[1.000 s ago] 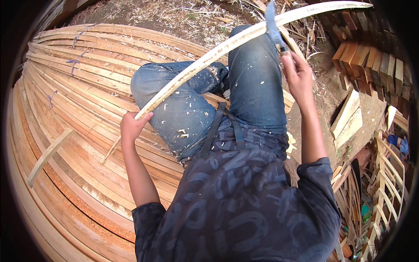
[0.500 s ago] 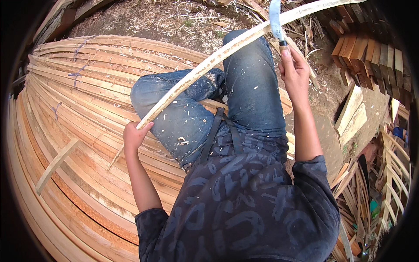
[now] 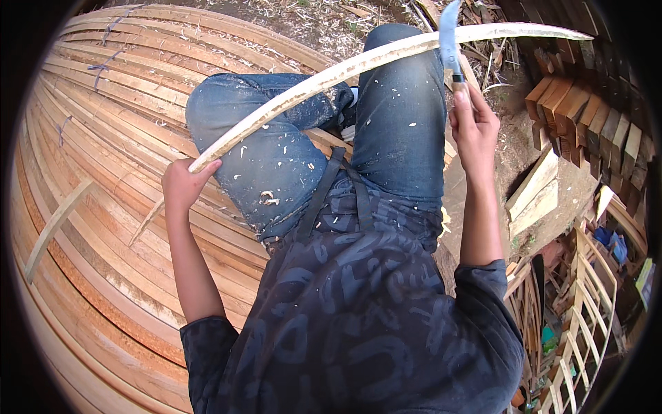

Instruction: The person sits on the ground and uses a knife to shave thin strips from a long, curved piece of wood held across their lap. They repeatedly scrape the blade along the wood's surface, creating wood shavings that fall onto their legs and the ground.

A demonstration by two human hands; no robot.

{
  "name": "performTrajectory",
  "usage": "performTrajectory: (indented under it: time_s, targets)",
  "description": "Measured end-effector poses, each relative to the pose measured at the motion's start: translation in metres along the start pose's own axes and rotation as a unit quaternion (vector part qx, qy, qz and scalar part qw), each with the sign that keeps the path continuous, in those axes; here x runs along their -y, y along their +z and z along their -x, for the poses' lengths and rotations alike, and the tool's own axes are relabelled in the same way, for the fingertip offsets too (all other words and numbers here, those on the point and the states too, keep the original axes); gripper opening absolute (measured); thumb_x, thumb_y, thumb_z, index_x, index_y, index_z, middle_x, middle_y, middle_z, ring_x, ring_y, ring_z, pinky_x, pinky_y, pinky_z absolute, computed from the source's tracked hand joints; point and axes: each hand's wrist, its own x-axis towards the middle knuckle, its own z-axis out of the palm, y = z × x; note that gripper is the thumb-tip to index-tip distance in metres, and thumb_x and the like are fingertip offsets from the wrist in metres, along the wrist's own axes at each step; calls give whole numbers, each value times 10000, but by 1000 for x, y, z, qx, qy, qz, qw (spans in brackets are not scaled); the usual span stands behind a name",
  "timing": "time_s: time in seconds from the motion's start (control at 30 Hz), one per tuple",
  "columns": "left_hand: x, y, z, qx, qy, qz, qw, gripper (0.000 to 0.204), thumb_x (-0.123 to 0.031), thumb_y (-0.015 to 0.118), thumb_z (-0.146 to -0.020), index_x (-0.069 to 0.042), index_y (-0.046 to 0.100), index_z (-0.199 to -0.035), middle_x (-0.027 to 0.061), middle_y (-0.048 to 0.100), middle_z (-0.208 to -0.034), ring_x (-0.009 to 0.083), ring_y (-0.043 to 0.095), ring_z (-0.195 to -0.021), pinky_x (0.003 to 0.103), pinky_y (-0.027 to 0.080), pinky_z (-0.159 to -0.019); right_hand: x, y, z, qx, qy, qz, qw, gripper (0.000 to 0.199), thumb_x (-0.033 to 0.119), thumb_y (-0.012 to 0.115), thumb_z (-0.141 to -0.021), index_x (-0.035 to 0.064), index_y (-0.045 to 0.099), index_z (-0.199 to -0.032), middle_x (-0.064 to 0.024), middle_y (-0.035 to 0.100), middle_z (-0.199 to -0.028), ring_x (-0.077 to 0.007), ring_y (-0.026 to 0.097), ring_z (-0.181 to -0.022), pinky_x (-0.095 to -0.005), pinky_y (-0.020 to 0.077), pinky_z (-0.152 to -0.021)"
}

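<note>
Left hand (image 3: 181,185) gripping curved wooden strip (image 3: 358,65), right hand (image 3: 474,124) holding knife (image 3: 450,34) (handle hidden)

left: stacked curved slats (image 3: 103,228) crowd the ground | middle: raised knees (image 3: 331,138) block under the bent strip (image 3: 331,72) | right: wood blocks (image 3: 586,124), ladder frames (image 3: 586,310)

Outdoor woodworking yard, rough workshop w/ no bench. Big heap of long curved wooden slats (image 3: 103,179) fills the left, some bundled w/ wire. Bare dirt ground (image 3: 324,27) littered w/ shavings and offcuts. Stack of short reddish wood blocks (image 3: 586,117) at right, a few pale planks (image 3: 534,196) beside it, and slatted wooden frames (image 3: 586,310) lower right.
</note>
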Motion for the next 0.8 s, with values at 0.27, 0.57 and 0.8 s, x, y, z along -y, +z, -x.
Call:
performTrajectory:
  time_s: [0.27, 0.57, 0.8]
  targets:
    - [2, 1, -4, 8, 15, 24, 1000, 547, -508, 709, -721, 15, 611, -593, 111, 487, -471, 210, 484, -450, 360, 383, -487, 8, 1, -5, -20, -6, 5, 1000, 374, 215, 588, -928, -46, 563, -1194, 22, 519, -640, -38, 437, -522, -203, 347, -465]
    - [0, 3, -10, 7, 31, 16, 999, 575, -592, 675, -706, -21, 674, -643, 122, 559, -511, 255, 570, -506, 359, 421, -520, -2, 3, 8, 27, 48, -51, 997, 396, 171, 591, -923, -23, 515, -1261, 20, 512, -637, -33, 436, -509, -190, 352, -452]
    - [8, 9, -14, 0, 49, 36, 998, 576, -567, 683, -711, 3, 653, -644, 126, 546, -512, 245, 560, -505, 354, 416, -522, 6, 11, 12, -58, -7, -100, 993, 314, 217, 531, -958, -7, 548, -1177, 32, 485, -632, -7, 402, -486, -151, 271, -409]
